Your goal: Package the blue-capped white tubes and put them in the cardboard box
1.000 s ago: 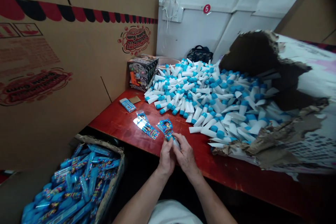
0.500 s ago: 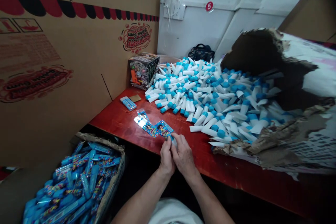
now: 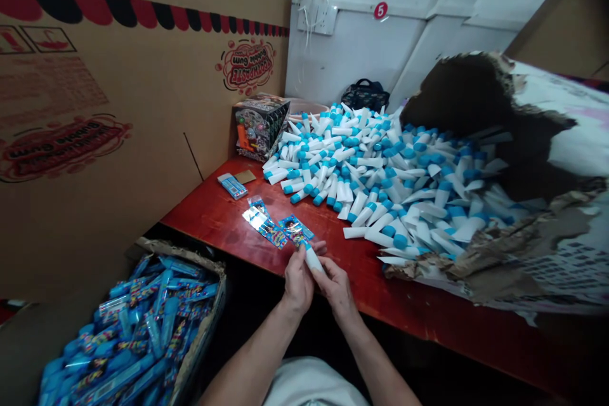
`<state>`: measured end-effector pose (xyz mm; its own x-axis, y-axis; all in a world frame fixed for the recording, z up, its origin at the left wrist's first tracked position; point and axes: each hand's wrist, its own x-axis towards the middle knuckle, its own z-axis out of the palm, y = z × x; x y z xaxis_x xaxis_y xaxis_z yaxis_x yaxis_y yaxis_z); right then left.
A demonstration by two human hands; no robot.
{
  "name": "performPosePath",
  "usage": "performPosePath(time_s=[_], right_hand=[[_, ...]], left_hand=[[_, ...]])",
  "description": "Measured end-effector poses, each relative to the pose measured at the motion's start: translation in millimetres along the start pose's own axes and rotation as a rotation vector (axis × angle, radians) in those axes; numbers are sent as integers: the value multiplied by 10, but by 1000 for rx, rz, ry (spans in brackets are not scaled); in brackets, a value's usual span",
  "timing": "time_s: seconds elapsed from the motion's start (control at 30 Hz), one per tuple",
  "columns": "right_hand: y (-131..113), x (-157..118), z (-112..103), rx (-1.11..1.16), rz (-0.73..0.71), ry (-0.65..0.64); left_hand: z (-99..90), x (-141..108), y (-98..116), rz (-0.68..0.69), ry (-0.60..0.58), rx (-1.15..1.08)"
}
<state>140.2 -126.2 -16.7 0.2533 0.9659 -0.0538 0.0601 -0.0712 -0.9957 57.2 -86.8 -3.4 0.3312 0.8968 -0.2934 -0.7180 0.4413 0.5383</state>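
Observation:
Between my hands is a white plastic tube (image 3: 313,259) with a blue cap pointing away from me. My right hand (image 3: 337,288) grips its white end, thumb on top and some fingers stretched out beyond. My left hand (image 3: 299,284) is closed at the cap end, pinching the near end of a shiny printed blue sleeve (image 3: 291,226). The cap meets this sleeve; whether it is inside cannot be made out. Just left of it, more printed sleeves (image 3: 266,226) lie flat on the red table (image 3: 209,219).
A large heap of white tubes with blue caps (image 3: 352,158) spills from a torn carton (image 3: 537,228) on the right. Lower left, an open box (image 3: 216,304) holds many sleeved blue tubes (image 3: 157,317). A blue packet (image 3: 233,186) and printed box (image 3: 261,127) stand near the cardboard wall (image 3: 157,89).
My hands have parted slightly, and the white tube between them now shows. Some right-hand fingers have stretched out. The printed sleeve has shifted slightly up and left.

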Motion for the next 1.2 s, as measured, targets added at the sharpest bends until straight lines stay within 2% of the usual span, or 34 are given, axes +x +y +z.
performPosePath(time_s=[0.17, 0.33, 0.53, 0.67, 0.83, 0.93, 1.07, 1.2], right_hand=[[-40, 7, -9, 157, 129, -37], [-158, -5, -14, 305, 256, -164], [-241, 19, 99, 396, 304, -103], [-282, 83, 120, 377, 244, -96], [-240, 110, 36, 209, 166, -125], [-172, 76, 35, 130, 78, -117], [-139, 38, 126, 71, -3, -59], [-201, 71, 200, 6, -67, 14]], left_hand=[[-24, 30, 132, -75, -36, 6], [-17, 99, 283, -28, -109, -75], [-14, -20, 151, 20, -80, 83], [-42, -83, 111, 22, -113, 113], [-46, -1, 286, -13, -128, -35], [5, 42, 355, 8, -99, -40], [41, 4, 253, 42, -34, 25], [-20, -57, 137, 62, -57, 63]])
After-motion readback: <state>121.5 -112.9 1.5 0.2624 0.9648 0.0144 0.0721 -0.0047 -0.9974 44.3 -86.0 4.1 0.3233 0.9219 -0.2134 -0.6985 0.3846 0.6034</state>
